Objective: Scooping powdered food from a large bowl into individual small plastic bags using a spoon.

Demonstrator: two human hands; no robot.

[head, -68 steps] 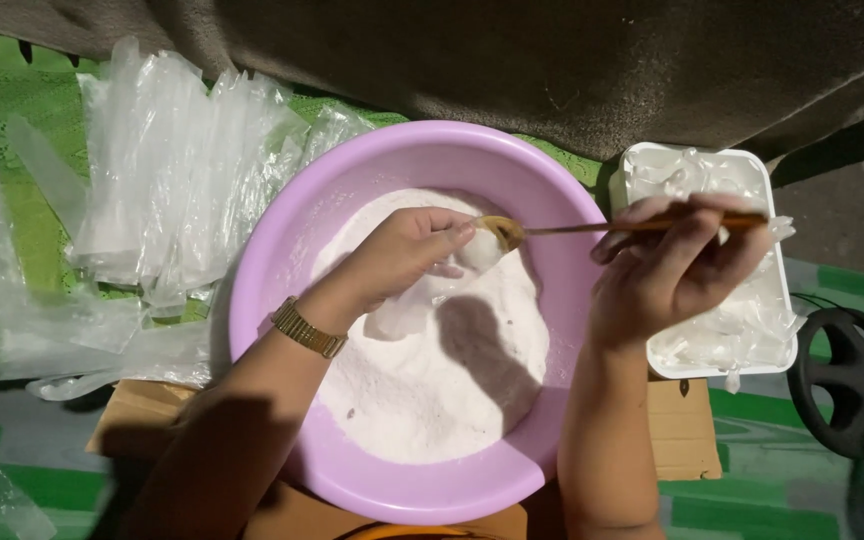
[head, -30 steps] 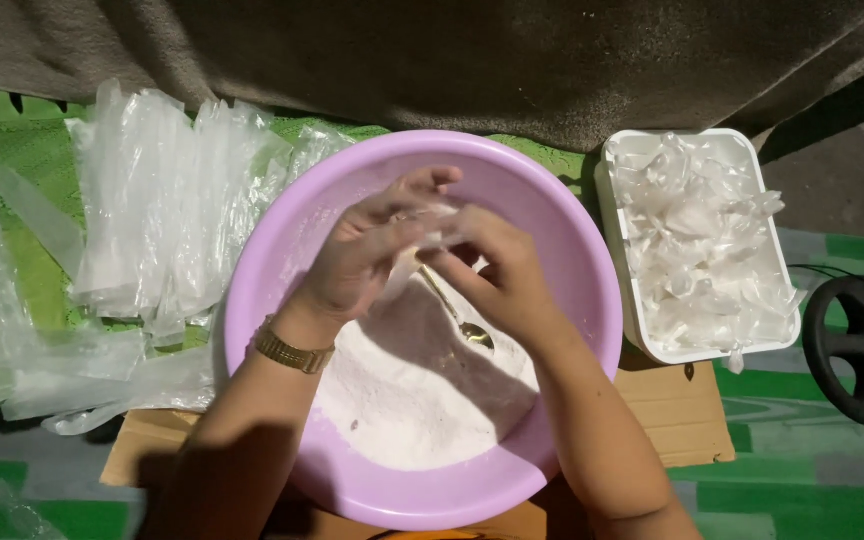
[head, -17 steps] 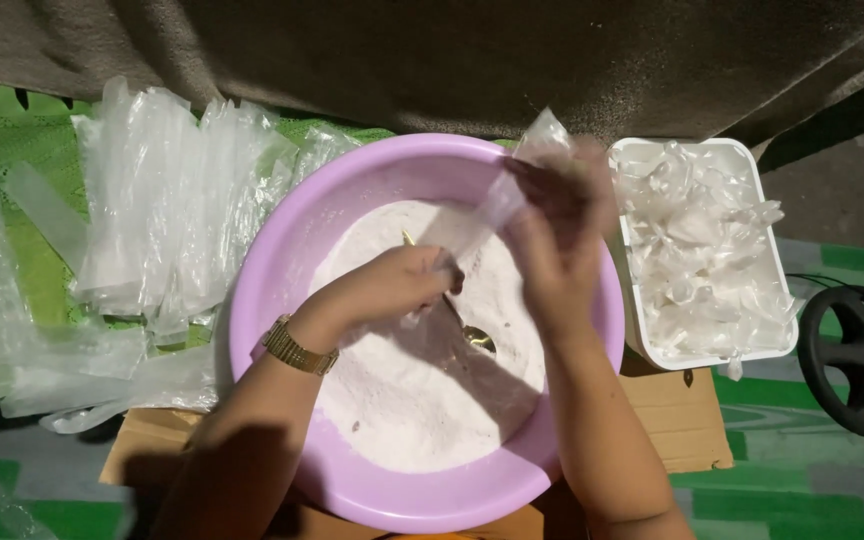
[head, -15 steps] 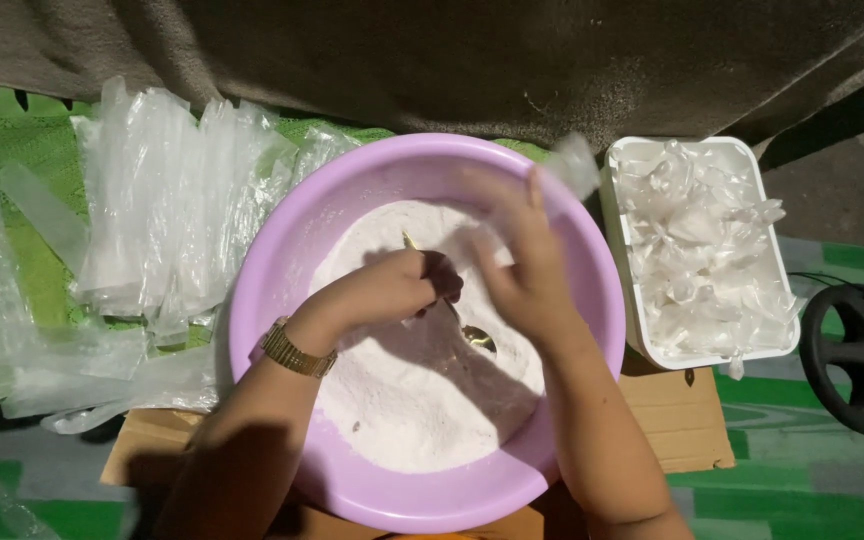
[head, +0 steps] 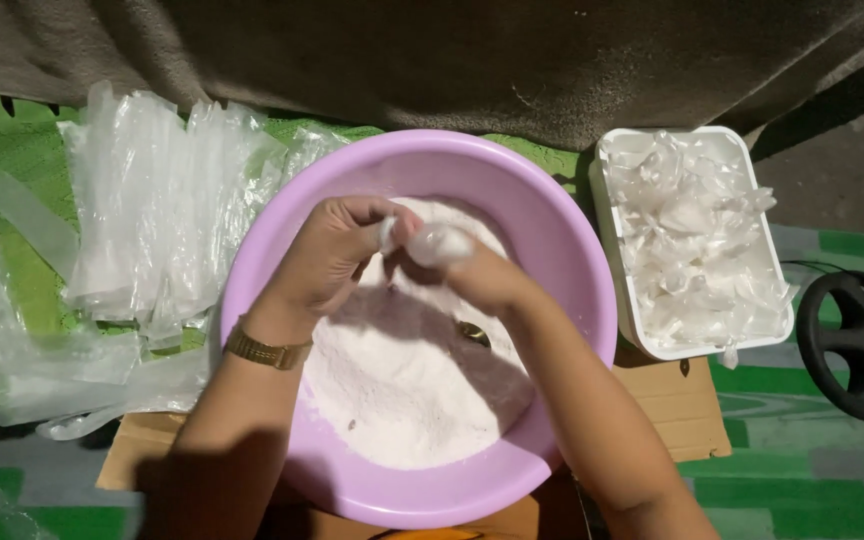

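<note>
A small clear plastic bag (head: 432, 243) sits over the lilac basin (head: 572, 300) of white powder (head: 402, 390), pinched between both hands. The left hand (head: 327, 255) has its grip closed on the bag's end; the right hand (head: 482, 280) has its grip clamped on the other side. A spoon (head: 472, 333) lies in the powder

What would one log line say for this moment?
left hand: pinching small clear plastic bag | right hand: gripping same bag | under hands: round lilac plastic basin of white powder | right: white rectangular tub, filled bags
</note>
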